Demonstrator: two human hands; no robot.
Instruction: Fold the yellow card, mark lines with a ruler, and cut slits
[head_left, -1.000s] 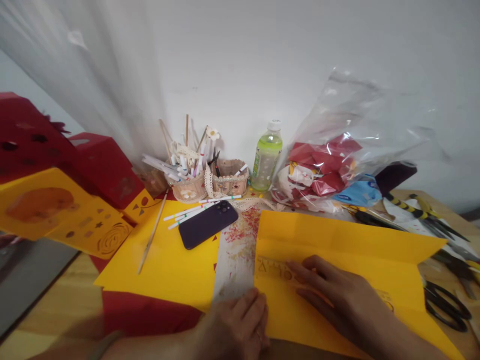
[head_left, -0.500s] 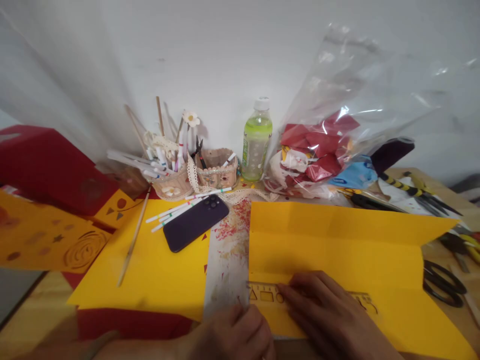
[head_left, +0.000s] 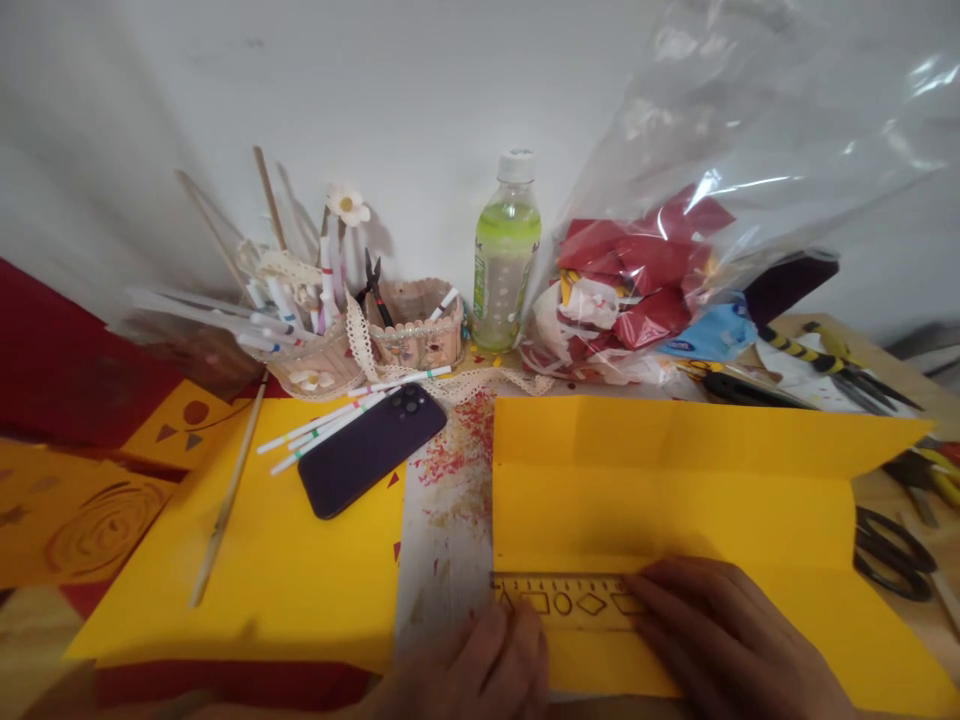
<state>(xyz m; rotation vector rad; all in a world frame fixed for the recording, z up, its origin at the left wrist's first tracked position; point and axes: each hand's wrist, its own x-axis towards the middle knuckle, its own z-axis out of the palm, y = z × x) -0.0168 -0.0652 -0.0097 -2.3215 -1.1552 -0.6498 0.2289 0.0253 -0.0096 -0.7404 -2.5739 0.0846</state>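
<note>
A clear stencil ruler with cut-out shapes lies along the yellow folded paper, near its lower left side. My right hand presses on the ruler's right part, fingers stretched out and flat, hiding that end. My left hand is closed by the ruler's left end, its fingertips touching or just over it. Whatever those fingers may pinch is hidden.
To the left, a dark phone and white markers lie on a yellow sheet with a thin wooden stick. Behind stand decorated pen holders, a green drink bottle and a plastic bag. Black-handled scissors lie right.
My right hand has shifted right along the ruler, uncovering more of its shapes. My left hand has come up to the ruler's left end. The view has tilted slightly.
</note>
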